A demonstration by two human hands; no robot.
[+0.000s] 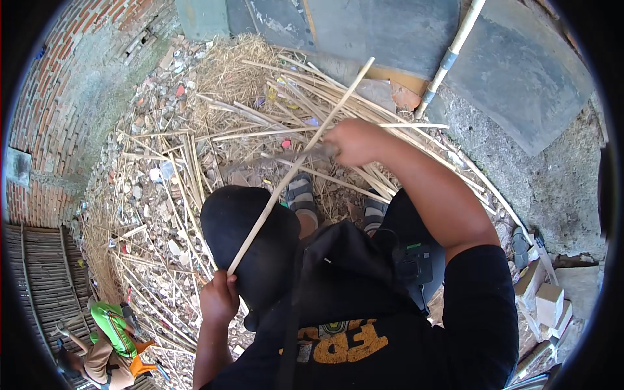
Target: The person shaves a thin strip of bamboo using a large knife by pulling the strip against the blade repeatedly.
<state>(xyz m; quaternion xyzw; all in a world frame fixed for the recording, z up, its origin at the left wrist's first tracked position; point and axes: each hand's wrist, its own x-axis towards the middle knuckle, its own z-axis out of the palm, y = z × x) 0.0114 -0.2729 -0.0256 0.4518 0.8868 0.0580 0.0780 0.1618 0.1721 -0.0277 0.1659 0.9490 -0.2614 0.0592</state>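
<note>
A long pale bamboo stick slants from lower left to upper right in front of me. My left hand is closed around its lower end, beside my black-clad left knee. My right hand is wrapped around the handle of a long-bladed knife, close to the upper half of the stick. The blade points left and crosses the stick, smeared by motion. Whether its edge touches the stick, I cannot tell.
Many bamboo strips lie beyond my sandalled feet, with more on the rubble at left. Dry straw is heaped at the back. A bamboo pole leans against the grey wall at right. Another person sits at lower left.
</note>
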